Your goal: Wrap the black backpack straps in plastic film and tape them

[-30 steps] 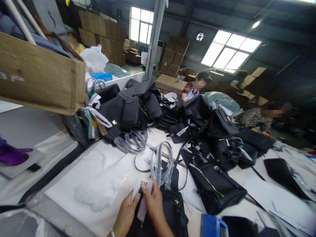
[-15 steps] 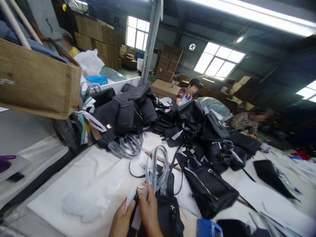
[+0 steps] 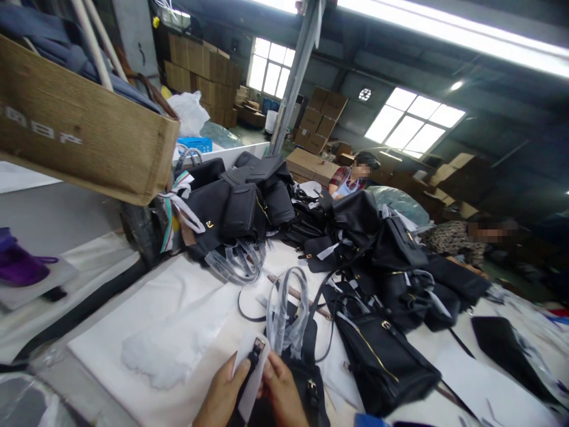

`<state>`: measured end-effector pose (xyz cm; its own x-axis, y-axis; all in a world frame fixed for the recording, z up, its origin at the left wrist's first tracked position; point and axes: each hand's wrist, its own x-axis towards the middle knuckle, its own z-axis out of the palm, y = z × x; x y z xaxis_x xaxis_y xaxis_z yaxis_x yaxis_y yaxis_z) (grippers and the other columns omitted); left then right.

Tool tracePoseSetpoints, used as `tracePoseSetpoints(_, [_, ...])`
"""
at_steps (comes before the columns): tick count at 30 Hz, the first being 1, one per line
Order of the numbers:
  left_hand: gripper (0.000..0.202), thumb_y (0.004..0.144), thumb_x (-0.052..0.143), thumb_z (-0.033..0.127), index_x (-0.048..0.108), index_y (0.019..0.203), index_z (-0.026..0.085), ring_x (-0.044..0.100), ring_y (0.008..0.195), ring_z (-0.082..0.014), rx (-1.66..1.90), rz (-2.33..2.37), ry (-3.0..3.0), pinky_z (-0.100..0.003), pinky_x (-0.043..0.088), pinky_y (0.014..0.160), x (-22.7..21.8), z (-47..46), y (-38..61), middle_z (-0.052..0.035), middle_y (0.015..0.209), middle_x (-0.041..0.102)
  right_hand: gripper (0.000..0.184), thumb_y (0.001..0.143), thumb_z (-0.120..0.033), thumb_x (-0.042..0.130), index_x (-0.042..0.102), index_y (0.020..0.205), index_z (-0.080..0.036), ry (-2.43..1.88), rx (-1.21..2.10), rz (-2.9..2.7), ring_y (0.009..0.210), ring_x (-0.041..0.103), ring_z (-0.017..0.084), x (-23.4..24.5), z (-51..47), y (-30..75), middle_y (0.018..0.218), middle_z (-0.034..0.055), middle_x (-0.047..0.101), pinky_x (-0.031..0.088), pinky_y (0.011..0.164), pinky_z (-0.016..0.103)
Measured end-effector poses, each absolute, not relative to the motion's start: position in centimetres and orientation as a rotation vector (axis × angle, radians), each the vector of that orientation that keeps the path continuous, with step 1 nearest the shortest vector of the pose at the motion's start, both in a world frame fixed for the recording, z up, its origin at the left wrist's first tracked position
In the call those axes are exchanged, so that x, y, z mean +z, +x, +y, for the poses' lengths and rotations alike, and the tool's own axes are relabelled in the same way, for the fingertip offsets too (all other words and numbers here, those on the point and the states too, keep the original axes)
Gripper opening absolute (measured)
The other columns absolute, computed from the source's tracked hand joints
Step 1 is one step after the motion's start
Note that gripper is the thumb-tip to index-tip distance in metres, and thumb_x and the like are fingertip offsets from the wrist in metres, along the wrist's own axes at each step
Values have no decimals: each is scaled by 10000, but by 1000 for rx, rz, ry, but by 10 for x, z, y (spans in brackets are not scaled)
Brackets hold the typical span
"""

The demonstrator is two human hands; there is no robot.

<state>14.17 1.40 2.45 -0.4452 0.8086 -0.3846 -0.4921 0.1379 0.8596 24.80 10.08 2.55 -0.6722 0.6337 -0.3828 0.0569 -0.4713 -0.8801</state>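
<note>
At the bottom edge my left hand [image 3: 222,394] pinches a white paper wrap [image 3: 249,379] folded round a black strap with a metal buckle [image 3: 256,349]. My right hand [image 3: 281,394] grips the same strap from the right, fingers closed on it. The strap belongs to a black handbag [image 3: 306,379] lying in front of me, its handles [image 3: 287,308] wrapped in clear plastic. Only the fingers and part of each hand show.
A heap of black handbags [image 3: 355,237] covers the white table [image 3: 178,296]. A brown cardboard box [image 3: 89,142] juts in at upper left. White foam sheet [image 3: 169,347] lies left of my hands. Two people [image 3: 355,172] sit across the table. Purple item [image 3: 20,267] far left.
The view has shifted a little. The buckle end of the strap now sticks out above the white paper; my hands stay closed on it at the bottom edge.
</note>
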Motion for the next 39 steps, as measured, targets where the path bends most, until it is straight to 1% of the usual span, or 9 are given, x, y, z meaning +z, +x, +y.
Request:
tracePoseSetpoints(2, [504, 824, 538, 493, 574, 1188, 146, 668, 675, -230, 1544, 1297, 367, -312, 539, 598, 25, 15, 143, -64, 812, 741, 535, 760, -560, 620, 617, 1141, -185, -991, 2202, -1378, 490, 488, 107, 27, 103, 250, 582, -24, 537, 456, 508, 245])
tracePoseSetpoints(4, [494, 812, 565, 480, 583, 1170, 141, 654, 641, -212, 1549, 1294, 393, -291, 527, 588, 27, 16, 144, -49, 757, 729, 539, 754, -572, 619, 620, 1131, -187, -967, 2217, -1398, 494, 489, 115, 29, 105, 250, 583, -20, 538, 459, 508, 257])
tracePoseSetpoints(10, [483, 804, 580, 460, 565, 1202, 186, 660, 710, -213, 1548, 1359, 391, -295, 536, 652, 37, 14, 143, -68, 978, 721, 505, 730, -571, 643, 643, 1071, -197, -940, 2205, -1407, 489, 438, 94, 35, 102, 247, 579, -36, 505, 421, 498, 227])
tracePoseSetpoints(15, [456, 811, 561, 476, 623, 1135, 161, 639, 649, -207, 1534, 1351, 415, -283, 504, 633, 37, 14, 143, -36, 745, 716, 425, 756, -532, 630, 651, 1012, -192, -898, 2200, -1502, 501, 453, 92, 47, 106, 243, 645, -24, 540, 378, 503, 220])
tracePoseSetpoints(22, [421, 839, 502, 486, 705, 969, 141, 587, 626, -190, 1451, 1438, 550, -263, 460, 621, 41, 21, 134, -12, 638, 656, 325, 707, -463, 687, 641, 793, -152, -1005, 2012, -1645, 501, 452, 92, 55, 123, 239, 588, -34, 524, 311, 462, 199])
tracePoseSetpoints(27, [473, 862, 436, 504, 663, 1081, 150, 615, 721, -208, 1391, 1400, 636, -273, 482, 677, 51, 21, 136, -47, 801, 711, 342, 680, -481, 685, 557, 689, -163, -1137, 1953, -1604, 418, 421, 83, 46, 124, 236, 501, -57, 493, 288, 414, 198])
tracePoseSetpoints(32, [547, 751, 591, 521, 608, 1175, 175, 629, 934, -257, 1435, 1496, 519, -287, 488, 832, 47, 26, 153, -84, 1080, 692, 277, 698, -404, 662, 510, 641, -179, -1230, 1689, -1634, 515, 433, 98, 38, 117, 234, 552, -57, 461, 334, 481, 209])
tracePoseSetpoints(35, [566, 776, 550, 530, 600, 1172, 130, 641, 797, -242, 1423, 1491, 466, -287, 514, 711, 37, 30, 157, -95, 943, 713, 265, 722, -388, 649, 500, 647, -182, -1253, 1593, -1694, 536, 433, 101, 37, 116, 235, 564, -57, 446, 341, 498, 210])
tracePoseSetpoints(39, [544, 820, 496, 530, 625, 1130, 102, 589, 604, -183, 1367, 1535, 548, -253, 465, 564, 25, 29, 153, -49, 701, 676, 285, 726, -432, 647, 528, 747, -174, -1145, 1847, -1680, 482, 459, 103, 43, 123, 245, 582, -43, 500, 325, 433, 203])
